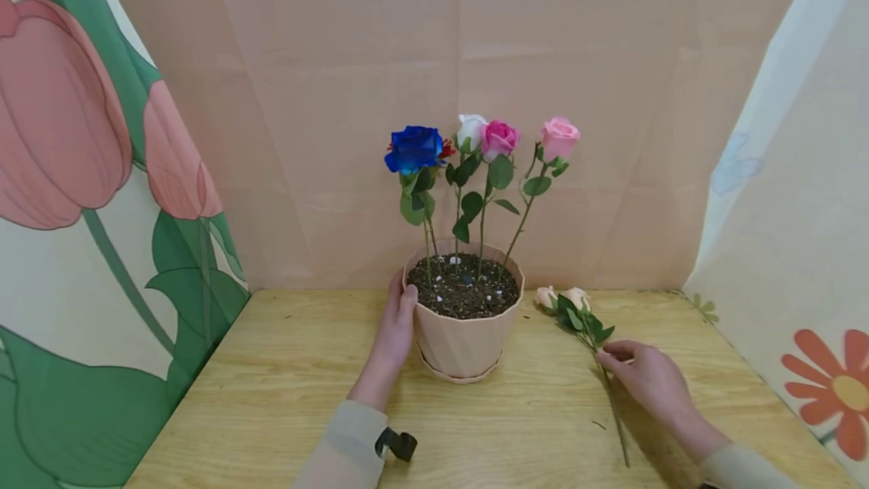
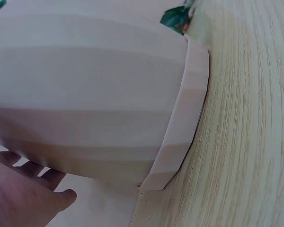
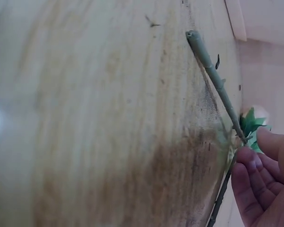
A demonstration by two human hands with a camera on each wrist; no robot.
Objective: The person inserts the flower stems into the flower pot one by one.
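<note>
A light pink flower pot (image 1: pixel 462 342) filled with dark soil stands in its matching saucer (image 1: pixel 463 377). My left hand (image 1: pixel 394 323) holds the pot's left side, its thumb by the rim and the other fingers partly hidden behind the wall. In the left wrist view the pot's ribbed wall (image 2: pixel 85 80) takes up much of the picture. To the right of the pot, my right hand (image 1: pixel 645 376) pinches the stem (image 3: pixel 222 92) of a pale peach rose (image 1: pixel 577 298) between thumb and fingers. That rose's two heads point toward the back; the stem's cut end points to the front.
Planted in the soil are a blue rose (image 1: pixel 416 148), a white rose (image 1: pixel 471 130), a deep pink rose (image 1: pixel 499 139) and a light pink rose (image 1: pixel 560 138); something red is half hidden behind the blue one. The wooden table (image 1: pixel 285 398) meets a pinkish backdrop (image 1: pixel 326 134).
</note>
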